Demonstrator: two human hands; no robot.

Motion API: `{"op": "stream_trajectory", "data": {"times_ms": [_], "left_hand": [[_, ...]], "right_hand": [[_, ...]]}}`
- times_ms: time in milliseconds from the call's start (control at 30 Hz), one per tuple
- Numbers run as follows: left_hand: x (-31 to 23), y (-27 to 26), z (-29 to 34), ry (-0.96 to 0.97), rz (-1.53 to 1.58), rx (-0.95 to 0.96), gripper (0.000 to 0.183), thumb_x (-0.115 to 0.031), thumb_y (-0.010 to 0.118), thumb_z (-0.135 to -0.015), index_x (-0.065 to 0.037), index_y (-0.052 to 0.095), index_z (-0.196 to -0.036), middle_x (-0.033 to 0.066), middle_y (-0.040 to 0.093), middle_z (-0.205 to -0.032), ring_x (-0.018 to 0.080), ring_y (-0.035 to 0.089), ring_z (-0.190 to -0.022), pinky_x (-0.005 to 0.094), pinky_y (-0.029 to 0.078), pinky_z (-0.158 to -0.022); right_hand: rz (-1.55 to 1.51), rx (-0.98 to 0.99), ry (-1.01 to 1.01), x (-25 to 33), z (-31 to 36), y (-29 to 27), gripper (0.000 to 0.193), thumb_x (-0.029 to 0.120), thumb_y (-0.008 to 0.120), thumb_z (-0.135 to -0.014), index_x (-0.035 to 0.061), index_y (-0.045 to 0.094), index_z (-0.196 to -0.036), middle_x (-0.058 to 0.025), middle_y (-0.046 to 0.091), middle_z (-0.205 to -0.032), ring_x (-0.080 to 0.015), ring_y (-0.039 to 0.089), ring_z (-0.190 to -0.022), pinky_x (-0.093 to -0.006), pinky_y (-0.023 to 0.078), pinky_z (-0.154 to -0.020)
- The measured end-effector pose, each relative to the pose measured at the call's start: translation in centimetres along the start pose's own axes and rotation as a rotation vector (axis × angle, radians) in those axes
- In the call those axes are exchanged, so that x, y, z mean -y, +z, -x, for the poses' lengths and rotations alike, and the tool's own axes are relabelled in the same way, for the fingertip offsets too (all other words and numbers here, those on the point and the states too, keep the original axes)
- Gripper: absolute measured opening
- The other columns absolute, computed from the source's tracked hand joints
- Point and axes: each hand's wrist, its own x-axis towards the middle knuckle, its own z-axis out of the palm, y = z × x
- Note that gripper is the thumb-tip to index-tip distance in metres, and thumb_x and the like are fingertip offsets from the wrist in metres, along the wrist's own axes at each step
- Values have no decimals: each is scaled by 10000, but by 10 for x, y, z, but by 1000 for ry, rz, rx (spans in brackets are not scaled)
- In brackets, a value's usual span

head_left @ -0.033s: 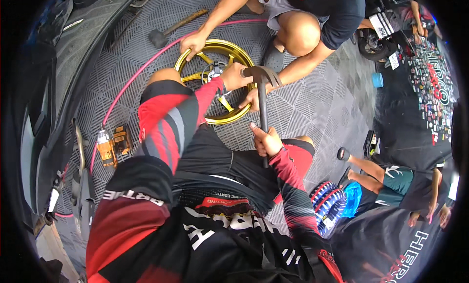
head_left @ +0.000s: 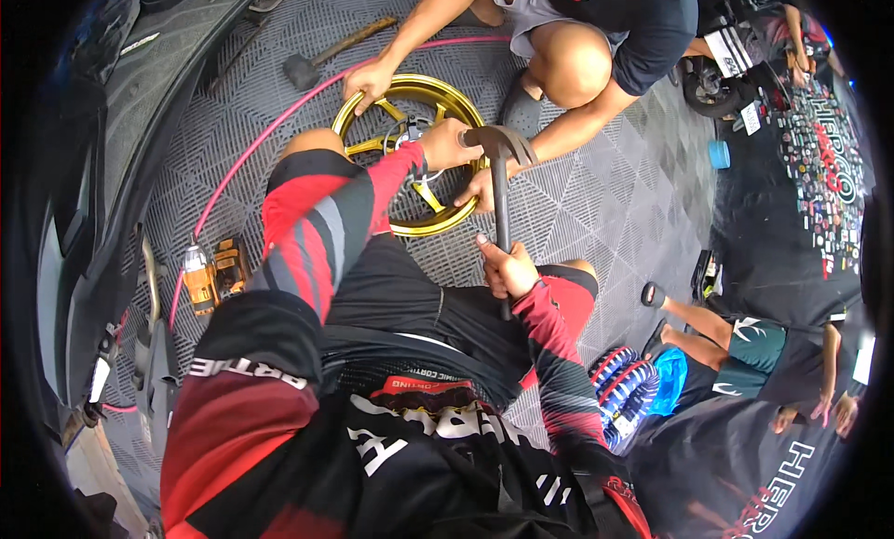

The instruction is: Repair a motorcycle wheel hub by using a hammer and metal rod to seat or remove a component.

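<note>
A gold spoked wheel rim [head_left: 445,100] lies flat on the grey tiled floor in front of my knees. My left hand [head_left: 447,144] reaches over its hub with curled fingers; whether it holds anything is hidden. My right hand [head_left: 507,269] grips the dark handle of a hammer [head_left: 500,181], whose head hangs over the rim beside my left hand. A person squatting opposite steadies the rim with one hand [head_left: 370,78] on its far edge and the other hand [head_left: 480,190] on its near right edge.
A pink hose [head_left: 251,157] curves across the floor on the left. A wooden-handled mallet [head_left: 321,60] lies beyond the rim. A yellow power tool [head_left: 200,278] sits by my left knee. Blue and red coil springs [head_left: 624,390] and another seated person [head_left: 745,343] are at right.
</note>
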Motion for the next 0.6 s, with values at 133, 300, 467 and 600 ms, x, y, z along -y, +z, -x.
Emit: {"op": "stream_trajectory", "data": {"times_ms": [133,300,467,600], "left_hand": [[3,-15,-15,16,72,456,525,-253,763,-757,-18,548,-1174,98,635,-1085,183,600,-1004,341,478,-843],[15,-23,-14,68,255,562,557,-224,730,-791,-34,494,-1259,109,548,-1224,183,519,-1105,341,413,-959],[-18,-7,-1,-220,99,427,250,-250,670,-803,-8,639,-856,57,659,-694,185,627,-666,353,487,-635],[0,9,8,55,3,-43,202,-217,586,-812,-19,611,-777,177,621,-671,338,633,-646,404,479,-581]], "right_hand": [[37,-20,8,3,5,-2,540,400,599,-896,130,340,-506,16,309,-406,-91,263,-292,-269,174,-302],[99,1,42,9,3,-1,548,395,587,-903,117,350,-495,11,305,-409,-98,257,-305,-284,172,-317],[85,-11,28,6,3,-11,541,382,598,-899,110,371,-489,7,325,-403,-104,282,-300,-289,188,-310],[135,-105,-21,8,-2,-2,521,333,626,-885,108,395,-476,19,359,-417,-100,307,-322,-302,205,-329]]}}
